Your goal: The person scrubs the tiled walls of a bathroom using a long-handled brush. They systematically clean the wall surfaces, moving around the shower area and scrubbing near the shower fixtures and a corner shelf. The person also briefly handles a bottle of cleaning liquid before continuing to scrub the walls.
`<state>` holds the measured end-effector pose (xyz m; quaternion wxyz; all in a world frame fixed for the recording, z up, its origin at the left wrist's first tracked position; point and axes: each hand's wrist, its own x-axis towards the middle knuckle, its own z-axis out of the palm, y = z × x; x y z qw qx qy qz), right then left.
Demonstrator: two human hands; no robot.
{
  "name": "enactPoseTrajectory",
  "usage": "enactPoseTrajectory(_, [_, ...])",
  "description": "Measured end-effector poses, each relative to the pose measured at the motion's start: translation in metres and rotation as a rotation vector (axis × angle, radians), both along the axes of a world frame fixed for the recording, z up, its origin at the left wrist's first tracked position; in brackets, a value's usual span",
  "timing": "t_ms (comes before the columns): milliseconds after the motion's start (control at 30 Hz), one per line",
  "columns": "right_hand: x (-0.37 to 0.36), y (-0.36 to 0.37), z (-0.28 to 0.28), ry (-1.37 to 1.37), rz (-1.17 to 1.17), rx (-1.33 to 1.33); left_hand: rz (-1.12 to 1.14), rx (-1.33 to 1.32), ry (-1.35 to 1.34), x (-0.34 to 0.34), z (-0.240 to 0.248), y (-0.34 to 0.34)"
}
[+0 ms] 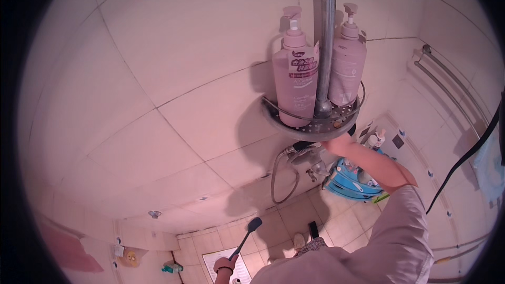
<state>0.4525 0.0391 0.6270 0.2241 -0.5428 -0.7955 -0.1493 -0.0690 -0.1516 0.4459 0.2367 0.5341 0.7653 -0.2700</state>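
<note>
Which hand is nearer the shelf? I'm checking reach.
Right. The right hand touches the shelf from below; the left hand is far below it, holding a brush.

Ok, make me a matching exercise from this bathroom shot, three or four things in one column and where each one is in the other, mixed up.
Things:
1. pump bottles
2. long-handled brush
3. blue basins
4. right hand

Places:
A. on the floor by the wall
B. under the round metal shelf
C. standing on the shelf, either side of the pole
D. in the left hand

Pairs: 1-C, 2-D, 3-A, 4-B
</note>
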Motion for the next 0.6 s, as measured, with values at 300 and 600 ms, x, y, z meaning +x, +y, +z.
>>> enactPoseTrajectory(300, [-0.009,-0.116,0.115,-0.714,0.095,0.090,-0.004,0.031,0.044,-0.034,0.008,0.002])
enactPoseTrajectory(600, [-0.014,-0.253,0.304,-0.951,-0.381,0.264,-0.144,0.057,-0.037,-0.072,-0.020,0.027])
